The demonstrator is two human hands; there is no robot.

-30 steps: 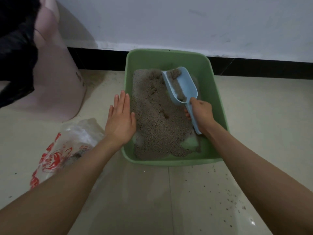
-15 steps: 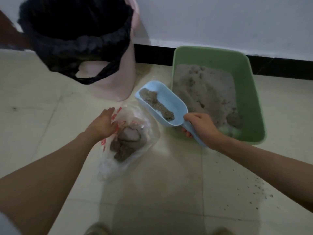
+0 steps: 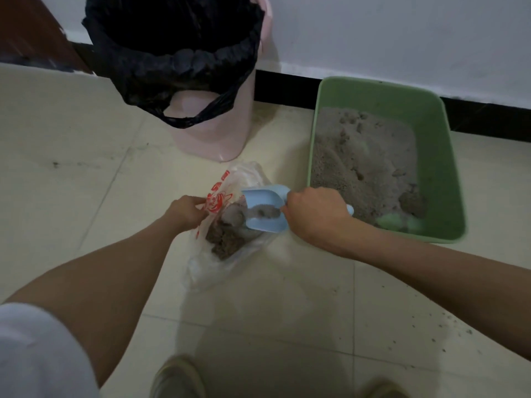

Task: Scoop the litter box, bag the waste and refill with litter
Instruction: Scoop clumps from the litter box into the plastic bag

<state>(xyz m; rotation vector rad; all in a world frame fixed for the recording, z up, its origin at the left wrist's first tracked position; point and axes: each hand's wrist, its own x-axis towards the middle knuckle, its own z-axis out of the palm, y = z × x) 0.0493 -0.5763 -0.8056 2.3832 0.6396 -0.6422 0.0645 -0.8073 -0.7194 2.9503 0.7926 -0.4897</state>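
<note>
A green litter box (image 3: 439,145) with grey-brown litter (image 3: 359,156) stands by the wall at right. My right hand (image 3: 314,215) grips the handle of a light blue scoop (image 3: 263,206), tilted over the mouth of a clear plastic bag with red print (image 3: 218,202). Litter clumps slide from the scoop into the bag, which lies on the floor holding brown waste (image 3: 224,242). My left hand (image 3: 186,211) pinches the bag's left edge and holds it apart.
A pink bin lined with a black bag (image 3: 178,53) stands behind the clear bag, close to the wall. Loose litter grains (image 3: 448,326) speckle the tiles at lower right. My shoes (image 3: 178,377) show at the bottom edge.
My right hand carried the loaded scoop out of the litter box leftward and tipped it into the bag. My left hand left the box rim and took hold of the bag's edge.
</note>
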